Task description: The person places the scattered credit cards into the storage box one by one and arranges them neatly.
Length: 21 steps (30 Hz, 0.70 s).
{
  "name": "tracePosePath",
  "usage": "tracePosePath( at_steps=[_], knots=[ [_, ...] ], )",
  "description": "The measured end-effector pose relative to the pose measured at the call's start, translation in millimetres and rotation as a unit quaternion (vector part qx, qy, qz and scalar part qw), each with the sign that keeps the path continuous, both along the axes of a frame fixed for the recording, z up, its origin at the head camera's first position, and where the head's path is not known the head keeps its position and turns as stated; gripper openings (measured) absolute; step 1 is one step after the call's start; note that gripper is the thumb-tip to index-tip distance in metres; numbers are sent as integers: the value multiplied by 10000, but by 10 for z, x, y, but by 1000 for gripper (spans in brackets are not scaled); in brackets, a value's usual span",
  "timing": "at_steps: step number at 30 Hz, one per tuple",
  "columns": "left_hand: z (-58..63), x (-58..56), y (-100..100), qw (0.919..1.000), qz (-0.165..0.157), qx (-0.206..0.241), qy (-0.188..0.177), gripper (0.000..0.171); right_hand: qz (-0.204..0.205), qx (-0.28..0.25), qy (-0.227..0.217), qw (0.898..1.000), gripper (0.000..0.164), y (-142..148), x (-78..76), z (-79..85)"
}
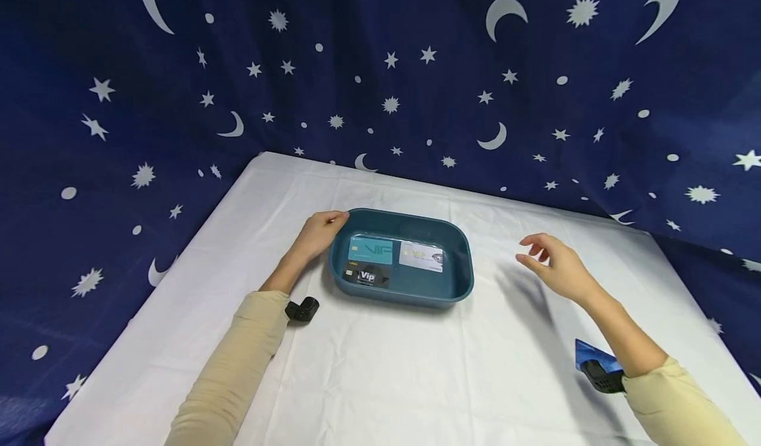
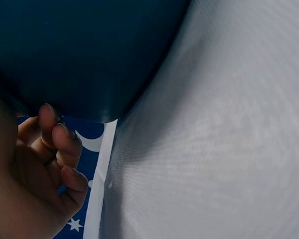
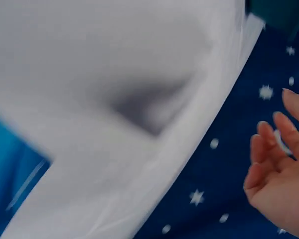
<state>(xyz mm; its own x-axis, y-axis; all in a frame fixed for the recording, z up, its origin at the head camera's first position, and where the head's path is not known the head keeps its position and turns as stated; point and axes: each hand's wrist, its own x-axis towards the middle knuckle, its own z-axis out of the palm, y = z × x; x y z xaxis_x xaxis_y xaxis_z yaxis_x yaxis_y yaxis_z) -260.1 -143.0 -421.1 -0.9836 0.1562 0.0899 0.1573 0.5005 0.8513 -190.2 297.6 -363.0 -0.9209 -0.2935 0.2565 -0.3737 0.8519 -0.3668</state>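
A dark teal plastic bin [image 1: 410, 298] with rounded corners stands on the table. Its far left rim is pinched by the left hand [image 1: 321, 233], whose curled fingers [image 2: 67, 142] show just outside the wall in the left wrist view. Inside the bin lie a turquoise VIP card [image 1: 365, 250], a white VIP card [image 1: 421, 256] and a black Vip card [image 1: 364, 275]. To the right of the bin, the right hand [image 1: 555, 267] hovers over the cloth, fingers loosely bent and holding nothing. Partly hidden under the right wrist is a blue card [image 1: 588, 353].
White cloth [image 1: 380, 367] with creases covers the table. A dark blue curtain [image 1: 380, 69] with stars and moons hangs behind it and along both sides. Each wrist carries a small black camera, one on the left [image 1: 302, 310] and one on the right [image 1: 603, 376].
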Motion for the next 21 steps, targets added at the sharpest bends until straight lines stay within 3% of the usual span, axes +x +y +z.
tracePosePath(
  at_steps=[4, 8, 16, 21],
  knots=[
    [3, 3, -3, 10000, -13, 9, 62, 41, -366, 155, -694, 9968, 30, 275, 134, 25],
    [-7, 4, -4, 10000, -39, -9, 83, 41, -538, 313, -1541, 9861, 32, 532, 278, 20],
    [-8, -6, 1, 9998, -20, 2, 182, 40, -734, 538, -3366, 9372, 38, 915, 559, -49],
    [13, -4, 9, 9999, 5, -26, 98, 41, -764, 585, -3830, 9187, 47, 1081, 707, -140]
  ],
)
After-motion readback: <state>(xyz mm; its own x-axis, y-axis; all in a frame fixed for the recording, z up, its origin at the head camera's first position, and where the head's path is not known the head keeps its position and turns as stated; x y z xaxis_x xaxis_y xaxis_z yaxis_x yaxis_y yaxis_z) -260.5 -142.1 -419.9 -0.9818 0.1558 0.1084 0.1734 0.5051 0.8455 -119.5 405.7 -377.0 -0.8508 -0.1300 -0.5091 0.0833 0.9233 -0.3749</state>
